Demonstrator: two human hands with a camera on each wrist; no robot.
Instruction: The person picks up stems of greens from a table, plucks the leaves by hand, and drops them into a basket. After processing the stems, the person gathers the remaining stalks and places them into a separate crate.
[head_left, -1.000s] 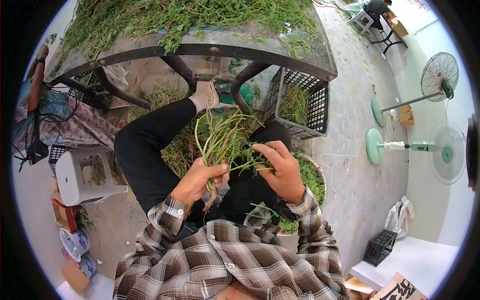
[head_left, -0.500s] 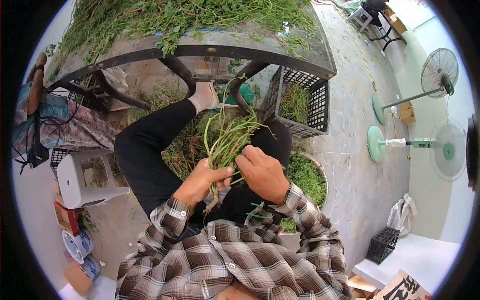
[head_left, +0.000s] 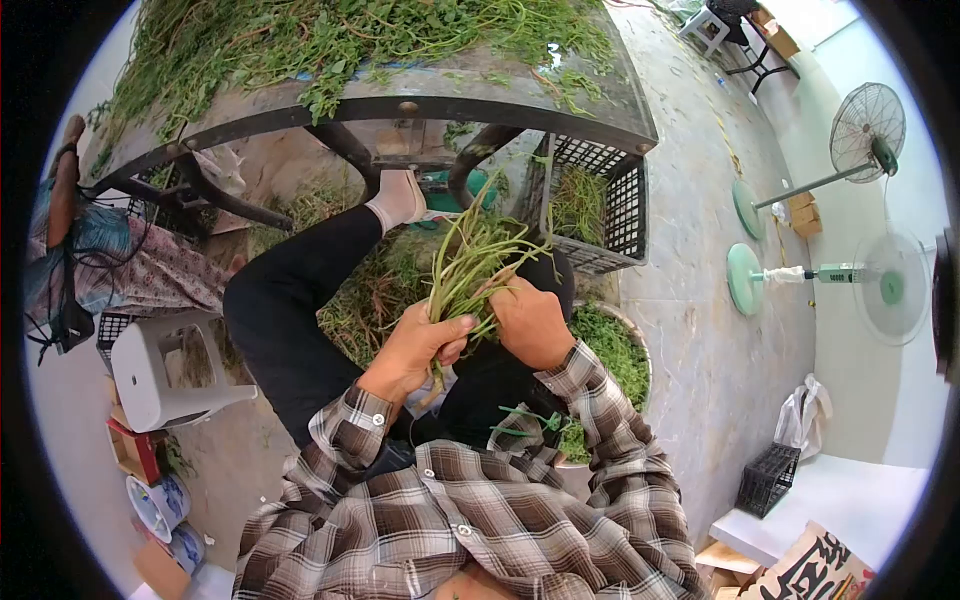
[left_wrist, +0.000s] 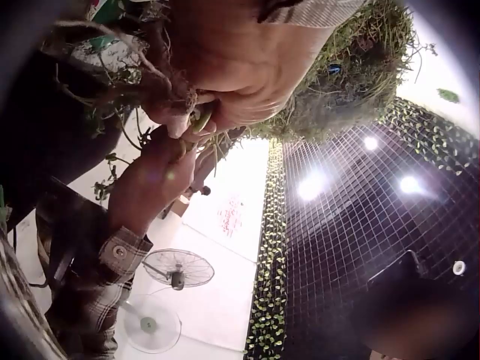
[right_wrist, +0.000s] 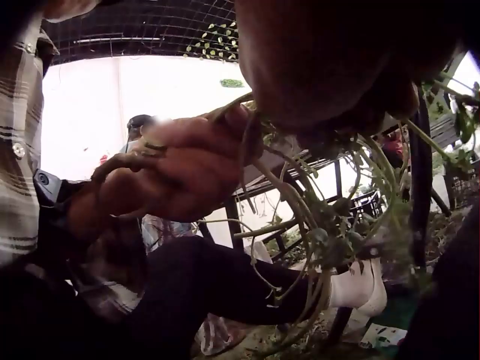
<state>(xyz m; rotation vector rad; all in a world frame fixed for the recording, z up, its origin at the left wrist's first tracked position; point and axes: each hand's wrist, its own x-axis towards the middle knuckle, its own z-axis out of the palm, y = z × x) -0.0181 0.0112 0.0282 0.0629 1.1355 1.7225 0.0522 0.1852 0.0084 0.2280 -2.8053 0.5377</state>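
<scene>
A bunch of long green leafy stems (head_left: 468, 268) stands up between the two hands in the head view, its pale roots poking out below. My left hand (head_left: 420, 348) grips it low, with the thumb across the stems. On the bunch's right side, my right hand (head_left: 530, 322) has its fingers curled in against the stems and pinches some of them; its fingertips are partly hidden. Seen from the right wrist, small leaves (right_wrist: 330, 244) and bent stems hang below the hands. A root (left_wrist: 174, 94) crosses in front of the left hand in the left wrist view.
Ahead, a table (head_left: 560, 105) bears a heap of greens (head_left: 330, 45). A black crate (head_left: 625, 205) with stems stands below its right end. Beside my right leg is a round basket of leafy tips (head_left: 612, 350). A white stool (head_left: 150, 375) and a seated person (head_left: 120, 260) are at left, fans (head_left: 868, 130) at right.
My right hand, earlier spread out to the right with a leafy sprig, has come in against the bunch with its fingers curled. The left hand and bunch have shifted slightly right.
</scene>
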